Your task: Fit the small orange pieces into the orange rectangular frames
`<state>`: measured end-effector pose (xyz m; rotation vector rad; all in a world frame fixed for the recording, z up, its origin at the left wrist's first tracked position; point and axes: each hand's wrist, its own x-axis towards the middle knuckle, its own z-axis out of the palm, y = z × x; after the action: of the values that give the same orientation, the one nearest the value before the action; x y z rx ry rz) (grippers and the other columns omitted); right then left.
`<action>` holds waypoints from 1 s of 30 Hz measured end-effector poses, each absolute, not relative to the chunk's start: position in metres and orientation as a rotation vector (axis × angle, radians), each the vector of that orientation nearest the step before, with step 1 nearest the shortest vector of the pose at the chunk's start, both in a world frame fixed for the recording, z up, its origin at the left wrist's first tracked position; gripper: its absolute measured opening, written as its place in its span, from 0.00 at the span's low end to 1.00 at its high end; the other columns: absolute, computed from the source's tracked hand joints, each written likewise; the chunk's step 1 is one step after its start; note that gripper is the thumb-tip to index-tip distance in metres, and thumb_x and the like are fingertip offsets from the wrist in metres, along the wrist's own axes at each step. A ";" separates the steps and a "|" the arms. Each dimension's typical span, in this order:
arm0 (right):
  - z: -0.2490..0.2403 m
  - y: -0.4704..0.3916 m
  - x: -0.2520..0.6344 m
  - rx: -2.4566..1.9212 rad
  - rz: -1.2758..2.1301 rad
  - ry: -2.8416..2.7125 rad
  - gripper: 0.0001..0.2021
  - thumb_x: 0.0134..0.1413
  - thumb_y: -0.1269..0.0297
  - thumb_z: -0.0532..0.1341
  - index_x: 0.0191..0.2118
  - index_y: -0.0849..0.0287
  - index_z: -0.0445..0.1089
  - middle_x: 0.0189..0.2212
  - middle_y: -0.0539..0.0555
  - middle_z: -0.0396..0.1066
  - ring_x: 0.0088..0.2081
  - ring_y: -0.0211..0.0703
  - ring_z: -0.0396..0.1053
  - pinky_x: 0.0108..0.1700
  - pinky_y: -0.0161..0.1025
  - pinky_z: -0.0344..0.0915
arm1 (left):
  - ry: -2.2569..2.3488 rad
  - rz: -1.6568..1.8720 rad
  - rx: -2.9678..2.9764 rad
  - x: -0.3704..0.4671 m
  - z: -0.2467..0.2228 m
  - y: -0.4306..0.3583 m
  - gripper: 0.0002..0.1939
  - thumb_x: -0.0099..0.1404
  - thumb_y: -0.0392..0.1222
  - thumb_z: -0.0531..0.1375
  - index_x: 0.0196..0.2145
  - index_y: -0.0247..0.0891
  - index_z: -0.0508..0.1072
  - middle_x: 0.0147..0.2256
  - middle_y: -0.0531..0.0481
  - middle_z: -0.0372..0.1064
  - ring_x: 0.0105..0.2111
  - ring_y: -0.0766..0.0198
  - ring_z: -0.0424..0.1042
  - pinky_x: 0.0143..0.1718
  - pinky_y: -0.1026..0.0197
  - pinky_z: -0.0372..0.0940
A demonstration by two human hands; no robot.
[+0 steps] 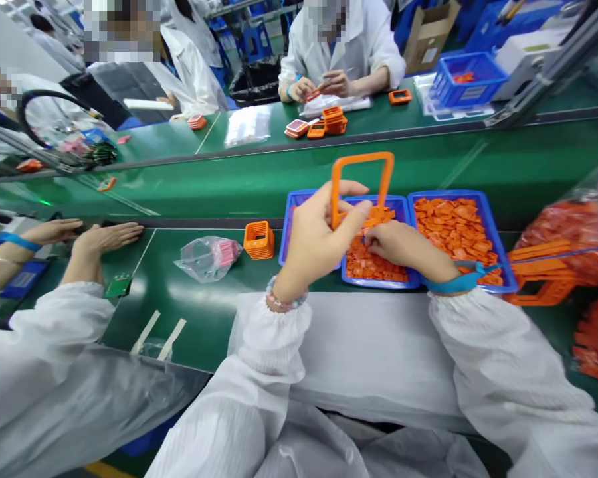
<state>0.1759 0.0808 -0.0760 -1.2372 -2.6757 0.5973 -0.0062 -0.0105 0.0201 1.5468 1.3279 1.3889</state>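
An orange rectangular frame is held upright by my left hand, its lower left part between thumb and fingers. My right hand reaches into the middle blue tray of small orange pieces. Its fingertips are bent down among the pieces, and what they hold, if anything, is too small to tell. To the right, a second blue tray holds more orange pieces. The left blue tray is mostly hidden behind my left hand. A stack of orange frames stands left of the trays.
A clear bag with pink parts lies left of the stack. Orange frames and bagged orange parts are at the right. A neighbour's hands rest at the left. Across the green belt, a person handles an orange part.
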 end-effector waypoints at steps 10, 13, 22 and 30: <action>-0.019 0.039 0.165 -0.857 0.491 -1.766 0.03 0.59 0.67 0.66 0.37 0.55 0.80 0.35 0.53 0.80 0.35 0.43 0.77 0.37 0.40 0.75 | 1.357 1.229 1.309 -0.018 0.006 0.012 0.10 0.68 0.47 0.64 0.37 0.36 0.73 0.17 0.58 0.66 0.15 0.69 0.70 0.17 0.70 0.58; -0.021 0.035 0.162 -0.668 0.269 -1.786 0.04 0.60 0.69 0.67 0.34 0.55 0.79 0.33 0.53 0.80 0.35 0.42 0.77 0.39 0.39 0.75 | 1.309 1.195 1.302 -0.012 0.009 0.009 0.12 0.69 0.48 0.63 0.35 0.35 0.73 0.17 0.57 0.67 0.15 0.69 0.71 0.18 0.70 0.60; -0.031 0.035 0.159 -0.600 -0.030 -1.782 0.05 0.62 0.66 0.67 0.35 0.53 0.81 0.34 0.53 0.80 0.34 0.41 0.77 0.36 0.38 0.75 | 1.326 1.215 1.398 -0.003 0.016 -0.004 0.22 0.68 0.60 0.62 0.39 0.35 0.79 0.17 0.53 0.70 0.16 0.68 0.71 0.18 0.69 0.59; -0.027 0.033 0.160 -0.616 -0.033 -1.760 0.09 0.63 0.60 0.66 0.31 0.53 0.79 0.31 0.54 0.79 0.32 0.42 0.76 0.34 0.39 0.74 | 1.313 1.185 1.419 -0.003 0.025 -0.012 0.22 0.69 0.59 0.61 0.41 0.36 0.80 0.18 0.53 0.71 0.17 0.67 0.71 0.19 0.67 0.60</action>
<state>0.1604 0.0332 -0.0266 -0.6156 -1.7597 -0.0332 -0.0031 -0.0124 0.0249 1.4191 1.3131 1.1848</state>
